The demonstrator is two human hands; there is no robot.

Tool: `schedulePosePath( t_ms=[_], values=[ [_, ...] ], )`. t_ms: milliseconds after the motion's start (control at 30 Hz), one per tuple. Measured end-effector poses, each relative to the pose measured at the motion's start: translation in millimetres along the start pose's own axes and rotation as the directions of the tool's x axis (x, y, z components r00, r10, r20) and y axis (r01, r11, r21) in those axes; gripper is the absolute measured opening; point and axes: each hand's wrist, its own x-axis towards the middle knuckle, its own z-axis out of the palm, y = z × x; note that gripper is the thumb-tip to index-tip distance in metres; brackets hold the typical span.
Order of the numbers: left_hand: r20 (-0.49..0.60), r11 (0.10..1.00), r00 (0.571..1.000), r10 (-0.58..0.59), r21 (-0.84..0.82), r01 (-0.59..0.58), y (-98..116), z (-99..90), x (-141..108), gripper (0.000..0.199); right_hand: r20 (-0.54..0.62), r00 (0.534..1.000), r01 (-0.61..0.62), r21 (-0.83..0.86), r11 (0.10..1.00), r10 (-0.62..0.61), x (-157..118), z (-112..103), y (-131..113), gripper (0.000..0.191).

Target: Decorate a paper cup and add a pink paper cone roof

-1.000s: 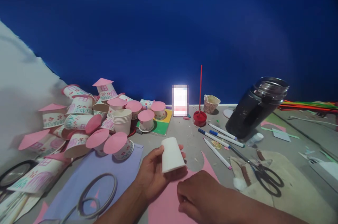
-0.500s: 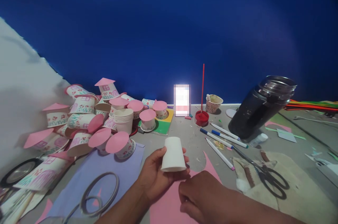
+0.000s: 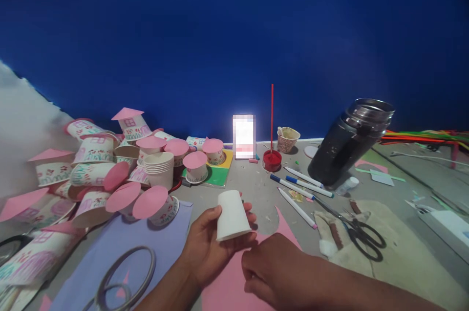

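Observation:
A plain white paper cup (image 3: 232,215) is upside down in my left hand (image 3: 210,237), thumb on its near left side and fingertips showing past its right side. My right hand (image 3: 269,269) is curled closed just below and right of the cup, over a pink paper sheet (image 3: 220,291). Whatever its fingers may hold is hidden. Left of my hands are a stack of plain paper cups (image 3: 160,174) and many decorated cups with pink cone roofs (image 3: 154,202), drawn with windows, doors and flowers.
Several markers (image 3: 298,208) lie to the right, near black-handled scissors (image 3: 364,237) on a beige cloth (image 3: 406,247). Behind stand a dark flask (image 3: 337,149), a red pot (image 3: 271,162) with a stick and a glowing screen (image 3: 244,130). Purple paper (image 3: 88,257) lies on the left.
The view has turned a little to the right, so things sit further left in it. The cup tilts slightly more in my left hand; my right hand stays curled beside it.

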Motion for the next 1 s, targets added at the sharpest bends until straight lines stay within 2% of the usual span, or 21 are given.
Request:
schedulePosePath(
  t_ms=[433,667,800,1000],
  values=[
    [-0.061,0.997,0.998,-0.004,0.072,0.009,2.8,2.8,-0.6,0.052,-0.062,0.996,0.059,0.009,0.998,-0.058,-0.9,5.8,6.1,0.021],
    [-0.088,0.999,0.996,0.023,0.05,-0.019,3.6,7.8,-1.9,0.045,-0.099,0.988,0.114,-0.014,0.993,-0.115,-5.8,3.3,6.2,0.022],
    [-0.092,0.999,0.995,0.028,0.025,-0.025,4.0,9.7,-1.7,0.039,-0.276,0.956,0.128,0.089,0.988,-0.099,-9.1,1.6,7.7,0.021],
    [-0.16,0.998,0.986,0.049,0.052,-0.041,5.2,10.3,0.4,0.038,-0.541,0.841,0.105,0.13,0.986,-0.018,-5.3,4.0,23.0,0.021]
  ],
)
